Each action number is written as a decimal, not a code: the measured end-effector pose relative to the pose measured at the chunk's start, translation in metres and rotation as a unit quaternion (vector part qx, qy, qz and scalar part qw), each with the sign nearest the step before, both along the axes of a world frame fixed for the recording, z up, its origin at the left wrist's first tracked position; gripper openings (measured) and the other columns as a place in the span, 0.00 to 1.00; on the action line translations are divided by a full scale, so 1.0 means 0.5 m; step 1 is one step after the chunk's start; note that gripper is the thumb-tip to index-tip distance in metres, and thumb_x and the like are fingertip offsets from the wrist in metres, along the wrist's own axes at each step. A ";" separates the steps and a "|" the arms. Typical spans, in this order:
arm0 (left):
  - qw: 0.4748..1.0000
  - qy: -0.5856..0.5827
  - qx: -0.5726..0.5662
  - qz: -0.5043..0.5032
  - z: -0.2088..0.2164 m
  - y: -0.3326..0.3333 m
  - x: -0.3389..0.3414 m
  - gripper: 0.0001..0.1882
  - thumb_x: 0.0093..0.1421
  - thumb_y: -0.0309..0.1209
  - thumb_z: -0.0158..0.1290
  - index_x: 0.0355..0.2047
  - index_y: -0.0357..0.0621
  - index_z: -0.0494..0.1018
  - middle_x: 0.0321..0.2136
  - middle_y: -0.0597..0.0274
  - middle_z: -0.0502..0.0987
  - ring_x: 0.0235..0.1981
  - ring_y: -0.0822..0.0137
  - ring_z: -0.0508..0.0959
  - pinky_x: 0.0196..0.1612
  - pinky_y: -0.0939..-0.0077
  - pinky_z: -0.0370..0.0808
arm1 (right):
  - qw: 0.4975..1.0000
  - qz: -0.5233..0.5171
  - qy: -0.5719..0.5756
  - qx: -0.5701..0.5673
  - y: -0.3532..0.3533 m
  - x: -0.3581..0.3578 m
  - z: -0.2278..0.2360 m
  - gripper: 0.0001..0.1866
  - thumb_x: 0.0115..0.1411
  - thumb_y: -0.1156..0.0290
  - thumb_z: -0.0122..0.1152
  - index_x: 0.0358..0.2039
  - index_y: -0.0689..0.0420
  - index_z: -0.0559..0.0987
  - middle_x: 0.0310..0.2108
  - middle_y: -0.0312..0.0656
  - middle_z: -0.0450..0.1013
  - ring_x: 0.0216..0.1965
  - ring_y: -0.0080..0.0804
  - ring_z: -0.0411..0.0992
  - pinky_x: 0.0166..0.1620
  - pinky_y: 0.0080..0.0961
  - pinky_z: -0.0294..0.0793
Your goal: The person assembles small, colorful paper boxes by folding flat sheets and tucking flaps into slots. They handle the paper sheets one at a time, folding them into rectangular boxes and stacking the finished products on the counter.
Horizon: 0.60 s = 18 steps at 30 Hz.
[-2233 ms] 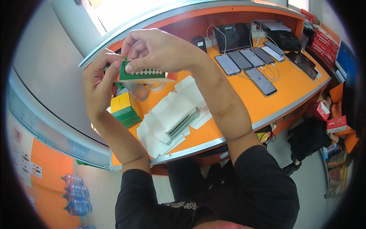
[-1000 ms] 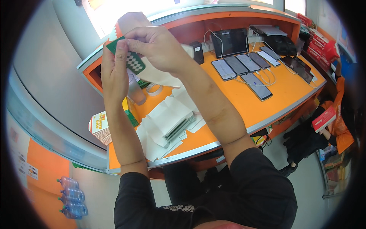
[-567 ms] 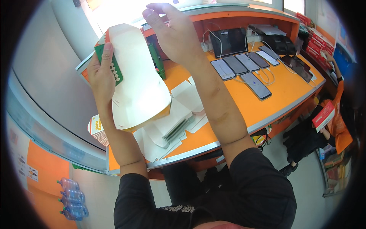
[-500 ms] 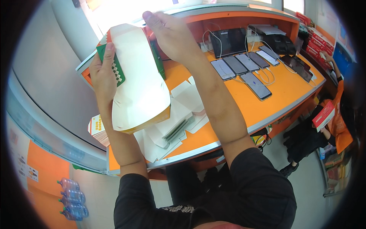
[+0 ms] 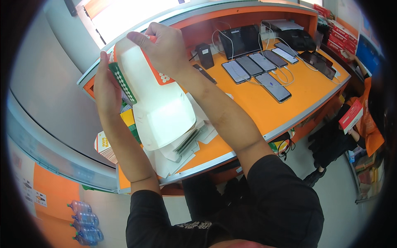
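Note:
A partly folded cardboard food box hangs over the near left part of the orange counter. Its inside is plain white; the outside is printed in green, orange and yellow. Against the box's left wall rests my left hand, its palm and fingers steadying that side. My right hand is closed on the upper right edge, thumb over the top, where an orange-red printed flap stands raised. Some of the right fingertips are hidden behind the cardboard. Just under the box lies a loose pile of flat white cardboard blanks.
Several phones with white cables lie on the counter, before a dark tablet. A black upright device stands behind. Printed cardboard is stacked at left. Water jugs lie on the floor. A person in orange stands right.
My right hand has come down and left onto the box's upper edge. The right wall now folds up, showing its orange-red print. My left hand has shifted along the left wall.

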State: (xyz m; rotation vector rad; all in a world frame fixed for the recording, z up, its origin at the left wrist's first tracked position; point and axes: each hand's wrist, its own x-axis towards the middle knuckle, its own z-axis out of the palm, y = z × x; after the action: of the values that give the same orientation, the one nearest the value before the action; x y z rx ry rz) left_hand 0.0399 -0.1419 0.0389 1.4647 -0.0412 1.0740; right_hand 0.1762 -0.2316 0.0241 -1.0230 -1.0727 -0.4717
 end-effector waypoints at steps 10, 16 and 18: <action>0.948 -0.096 0.146 0.266 -0.028 0.003 0.023 0.20 0.71 0.43 0.52 0.28 0.40 0.77 0.19 0.73 0.73 0.21 0.85 0.67 0.26 0.88 0.64 | 0.992 0.002 -0.061 -0.109 -0.032 0.001 0.019 0.36 0.66 0.39 0.54 0.16 0.61 0.75 0.13 0.40 0.71 0.16 0.26 0.69 0.23 0.26 0.68; 0.980 -0.119 0.038 0.157 -0.016 -0.016 0.021 0.20 0.71 0.44 0.50 0.33 0.37 0.77 0.23 0.70 0.76 0.25 0.82 0.74 0.30 0.86 0.70 | 0.997 0.012 -0.079 -0.021 -0.035 -0.014 0.016 0.35 0.66 0.45 0.58 0.12 0.61 0.73 0.08 0.37 0.66 0.11 0.21 0.62 0.18 0.25 0.61; 0.989 -0.109 -0.022 0.099 -0.013 -0.021 0.023 0.21 0.72 0.44 0.49 0.35 0.36 0.77 0.24 0.69 0.78 0.25 0.81 0.75 0.30 0.86 0.71 | 0.997 0.005 -0.078 0.009 -0.033 -0.015 0.017 0.33 0.66 0.48 0.60 0.12 0.61 0.73 0.07 0.37 0.64 0.10 0.19 0.59 0.16 0.24 0.58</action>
State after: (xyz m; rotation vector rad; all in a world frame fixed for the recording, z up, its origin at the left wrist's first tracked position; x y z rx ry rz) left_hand 0.0516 -0.1524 0.0324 1.3272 -0.0268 1.3862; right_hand 0.1685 -0.2483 0.0327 -0.9761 -1.2086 -0.5593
